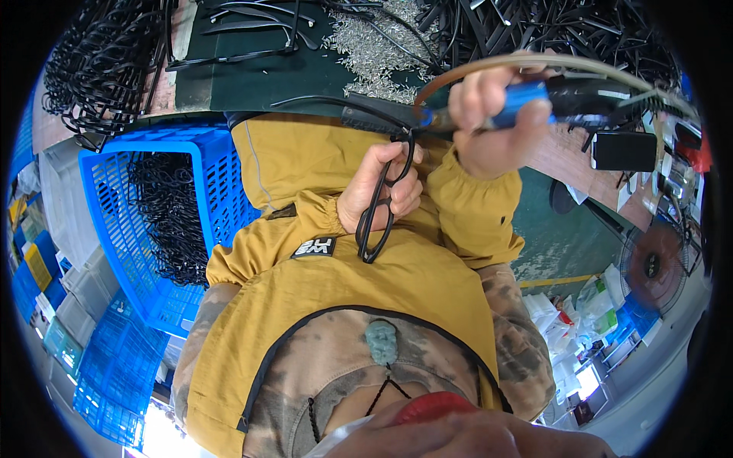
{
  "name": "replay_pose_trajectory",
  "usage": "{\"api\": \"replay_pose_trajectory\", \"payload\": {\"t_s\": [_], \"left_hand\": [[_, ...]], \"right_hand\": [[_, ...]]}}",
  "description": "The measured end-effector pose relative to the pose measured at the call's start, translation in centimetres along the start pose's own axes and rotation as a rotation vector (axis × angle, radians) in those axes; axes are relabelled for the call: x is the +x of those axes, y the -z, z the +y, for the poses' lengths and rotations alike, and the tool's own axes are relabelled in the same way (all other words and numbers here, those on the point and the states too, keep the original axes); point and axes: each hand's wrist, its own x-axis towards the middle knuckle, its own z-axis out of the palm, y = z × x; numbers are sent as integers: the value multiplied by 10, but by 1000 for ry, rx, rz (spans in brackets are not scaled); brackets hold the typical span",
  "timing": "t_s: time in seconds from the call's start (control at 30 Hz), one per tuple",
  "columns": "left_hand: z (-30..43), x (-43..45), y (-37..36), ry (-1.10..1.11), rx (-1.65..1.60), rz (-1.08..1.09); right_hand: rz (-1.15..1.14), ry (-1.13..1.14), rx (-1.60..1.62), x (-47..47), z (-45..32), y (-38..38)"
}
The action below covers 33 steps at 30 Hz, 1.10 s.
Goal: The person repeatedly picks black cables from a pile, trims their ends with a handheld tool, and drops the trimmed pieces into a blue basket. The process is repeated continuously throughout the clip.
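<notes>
My left hand (pixel 385 189) grips a black eyeglass frame (pixel 375 220), held on edge above my lap, with one temple (pixel 343 102) stretching out to the left. In my right hand (pixel 487 123), blurred, is a driver tool with a blue grip (pixel 518 103). Its tip points left and lies close to the frame's hinge; whether it touches cannot be made out. A brownish hose (pixel 550 59) arches over the right hand. Behind the hinge a dark ridged block (pixel 372 114) sits at the bench edge.
Small silver metal pins or screws (pixel 378 51) lie heaped on the green bench mat (pixel 257 86). Loose black temples (pixel 550 28) pile up at the back right, near a phone (pixel 624 151). Bundled frames (pixel 109 63) stand left, above a blue plastic basket (pixel 143 140) holding more. A fan (pixel 653 266) stands right.
</notes>
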Motion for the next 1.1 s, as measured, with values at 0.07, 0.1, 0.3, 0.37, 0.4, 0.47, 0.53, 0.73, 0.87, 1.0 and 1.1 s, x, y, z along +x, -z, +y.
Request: {"api": "replay_pose_trajectory", "payload": {"t_s": [0.07,0.1,0.3,0.37,0.4,0.47,0.53,0.73,0.87,1.0,1.1], "left_hand": [[0,0,-2,-1,-10,3],[0,0,-3,-10,-4,1],[6,-1,-6,44,-67,-24],[8,-1,-7,68,-72,-26],[9,-1,-7,84,-76,-15],[10,0,-5,79,-65,-26],[9,1,-3,76,-64,-24],[11,-6,-8,123,-43,45],[29,-13,-30,-74,327,29],[48,6,-47,-863,577,121],[45,27,-41,-1405,905,-68]], "right_hand": [[-69,31,-13,-12,3,-5],[-49,18,19,-15,4,-7],[-92,18,-49,-9,7,-18],[-69,-22,-22,-7,8,-19],[-84,-39,-18,-8,8,-19],[-89,-78,-15,-10,10,-19],[-134,-65,6,-11,11,-18],[-41,-77,168,15,9,-3],[126,93,-145,30,17,18],[118,79,-149,34,28,31],[96,45,-65,38,24,31]]}}
